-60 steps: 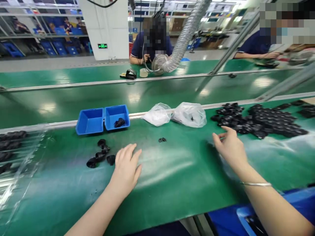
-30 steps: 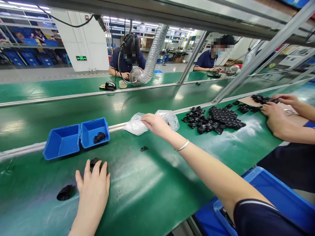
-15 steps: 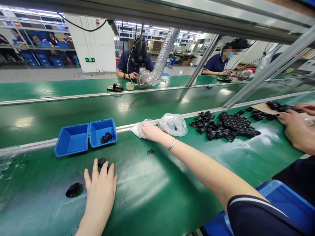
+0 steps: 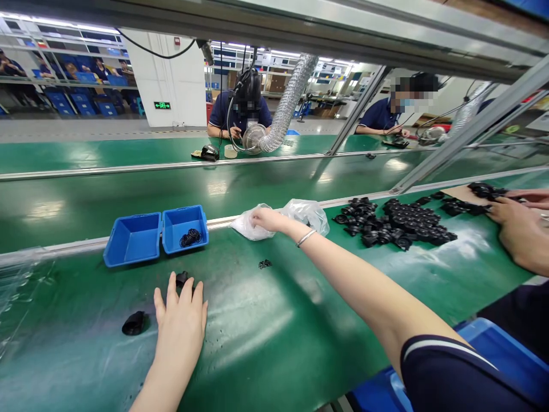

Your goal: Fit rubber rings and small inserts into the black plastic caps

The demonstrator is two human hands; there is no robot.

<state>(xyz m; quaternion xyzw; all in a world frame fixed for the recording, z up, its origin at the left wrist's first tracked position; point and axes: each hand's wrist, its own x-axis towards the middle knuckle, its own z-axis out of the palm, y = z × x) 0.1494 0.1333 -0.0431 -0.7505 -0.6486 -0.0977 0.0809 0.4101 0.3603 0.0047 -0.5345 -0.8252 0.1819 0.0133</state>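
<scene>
My left hand (image 4: 182, 315) rests over a small black molded part (image 4: 182, 279), fingers spread; the part is partly hidden beneath the fingertips. Left of that hand, another hollow black part (image 4: 134, 323) lies on the green work surface. With arm stretched out, my right hand (image 4: 271, 220) pinches at the top of a clear plastic bag (image 4: 250, 226). Whether the fingers also hold something from inside cannot be seen. A second clear bag (image 4: 315, 214) with dark contents lies behind my right wrist. Several tiny black rings (image 4: 265, 264) lie in front of the bags.
Two blue bins (image 4: 132, 260) stand at the left along the metal rail; the right one holds black rings (image 4: 190, 237). A large heap of black parts (image 4: 412, 220) lies to the right, near a co-worker's hands (image 4: 518, 229). A blue crate (image 4: 506, 349) sits below the table edge.
My right hand has risen slightly at the bag, so more of the bag shows below it. The left hand stays over the black part. The whole view has shifted a little.
</scene>
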